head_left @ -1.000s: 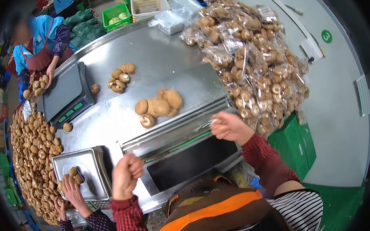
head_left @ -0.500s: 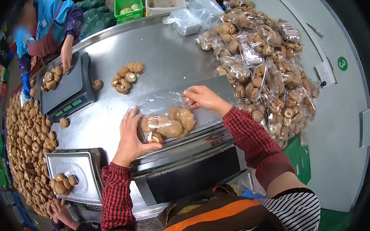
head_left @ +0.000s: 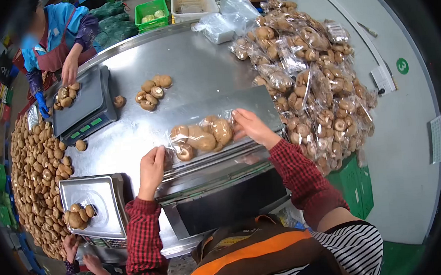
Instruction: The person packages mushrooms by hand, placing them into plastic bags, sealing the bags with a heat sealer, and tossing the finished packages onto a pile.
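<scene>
In the head view, the wrapped mushrooms [head_left: 201, 137] lie on the steel table [head_left: 195, 62], just beyond the dark panel [head_left: 230, 202] at its near side. Their long axis runs crosswise between the two hands, the right end sitting slightly farther from the wearer than the left; the lowest mushroom at the left end turns its pale underside up. The left hand [head_left: 152, 172] is at the left end, fingers drawn close to the thumb, pinching the clear film. The right hand [head_left: 253, 127] is at the opposite end, fingers extended leftward and nearly closed on the film's edge; its exact grip is hard to tell. A loose mushroom cluster [head_left: 152, 92] sits beyond the pack, and the heap of bagged mushrooms [head_left: 319, 89] rises to the right.
</scene>
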Action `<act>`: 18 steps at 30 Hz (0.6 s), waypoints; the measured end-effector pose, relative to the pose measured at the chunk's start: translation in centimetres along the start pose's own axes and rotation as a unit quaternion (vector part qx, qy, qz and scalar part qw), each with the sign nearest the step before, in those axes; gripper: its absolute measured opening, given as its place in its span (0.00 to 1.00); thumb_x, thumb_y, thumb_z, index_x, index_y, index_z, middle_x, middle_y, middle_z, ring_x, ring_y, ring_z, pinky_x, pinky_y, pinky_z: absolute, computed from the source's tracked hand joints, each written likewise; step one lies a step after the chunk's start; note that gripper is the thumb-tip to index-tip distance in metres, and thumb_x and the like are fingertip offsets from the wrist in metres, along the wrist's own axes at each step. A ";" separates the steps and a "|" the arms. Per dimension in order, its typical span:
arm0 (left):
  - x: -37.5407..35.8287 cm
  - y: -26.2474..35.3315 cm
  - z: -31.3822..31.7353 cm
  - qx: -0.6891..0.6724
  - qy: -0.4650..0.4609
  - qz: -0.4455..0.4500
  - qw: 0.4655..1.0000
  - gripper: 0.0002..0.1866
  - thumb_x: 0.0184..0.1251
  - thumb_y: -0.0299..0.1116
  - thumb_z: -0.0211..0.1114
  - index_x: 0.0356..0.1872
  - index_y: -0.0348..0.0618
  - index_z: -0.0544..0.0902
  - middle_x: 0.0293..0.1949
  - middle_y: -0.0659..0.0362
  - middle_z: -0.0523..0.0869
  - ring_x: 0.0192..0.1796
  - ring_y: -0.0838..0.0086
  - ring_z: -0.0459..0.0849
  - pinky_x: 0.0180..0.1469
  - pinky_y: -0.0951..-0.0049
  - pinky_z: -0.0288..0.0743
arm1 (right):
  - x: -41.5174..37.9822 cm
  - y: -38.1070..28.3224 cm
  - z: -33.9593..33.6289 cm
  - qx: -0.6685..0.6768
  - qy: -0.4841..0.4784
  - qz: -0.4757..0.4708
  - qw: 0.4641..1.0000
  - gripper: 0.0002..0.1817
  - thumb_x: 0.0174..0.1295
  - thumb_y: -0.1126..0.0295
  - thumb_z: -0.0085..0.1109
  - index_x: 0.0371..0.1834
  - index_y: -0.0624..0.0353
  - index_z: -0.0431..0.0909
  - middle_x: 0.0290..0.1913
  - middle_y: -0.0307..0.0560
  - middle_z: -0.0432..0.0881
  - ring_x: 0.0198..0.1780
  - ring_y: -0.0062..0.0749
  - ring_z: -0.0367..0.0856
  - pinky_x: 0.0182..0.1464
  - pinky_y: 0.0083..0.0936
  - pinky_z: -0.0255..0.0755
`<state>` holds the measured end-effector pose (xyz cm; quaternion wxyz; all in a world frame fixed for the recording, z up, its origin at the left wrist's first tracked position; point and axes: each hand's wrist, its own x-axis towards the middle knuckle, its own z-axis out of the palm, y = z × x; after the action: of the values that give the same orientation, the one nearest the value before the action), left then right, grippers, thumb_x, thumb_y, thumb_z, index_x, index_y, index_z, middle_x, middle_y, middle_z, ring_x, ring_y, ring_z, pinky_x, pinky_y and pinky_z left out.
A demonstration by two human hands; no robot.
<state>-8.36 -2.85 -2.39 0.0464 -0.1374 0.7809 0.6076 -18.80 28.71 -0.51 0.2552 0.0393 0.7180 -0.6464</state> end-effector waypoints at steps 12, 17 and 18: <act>-14.4 1.7 2.9 0.033 0.007 -0.057 0.998 0.21 0.78 0.37 0.55 0.22 0.38 0.71 0.18 0.68 0.65 0.24 0.86 0.60 0.24 0.77 0.56 | -20.2 5.1 1.0 0.060 0.032 0.147 0.987 0.18 0.78 0.55 0.42 0.51 0.59 0.72 0.41 0.44 0.82 0.33 0.27 0.86 0.32 0.22 0.81; -16.6 -0.2 6.1 0.045 0.054 0.027 0.997 0.22 0.78 0.36 0.56 0.20 0.36 0.71 0.19 0.65 0.68 0.23 0.82 0.63 0.24 0.73 0.59 | -22.3 10.1 4.3 -0.166 0.324 -0.069 0.929 0.16 0.71 0.61 0.57 0.33 0.66 0.76 0.22 0.56 0.75 0.24 0.41 0.75 0.31 0.36 0.69; -17.3 -0.6 6.5 0.053 0.038 0.029 0.997 0.21 0.76 0.35 0.58 0.20 0.36 0.71 0.19 0.63 0.70 0.21 0.78 0.65 0.24 0.71 0.60 | -23.7 11.8 4.1 -0.154 0.349 -0.052 0.923 0.17 0.71 0.61 0.57 0.32 0.66 0.76 0.22 0.56 0.75 0.24 0.41 0.75 0.31 0.35 0.69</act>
<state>7.76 5.96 -0.46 0.0063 -0.1344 0.8171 0.5606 7.58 33.18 -1.44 -0.0425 0.1848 0.8534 -0.4855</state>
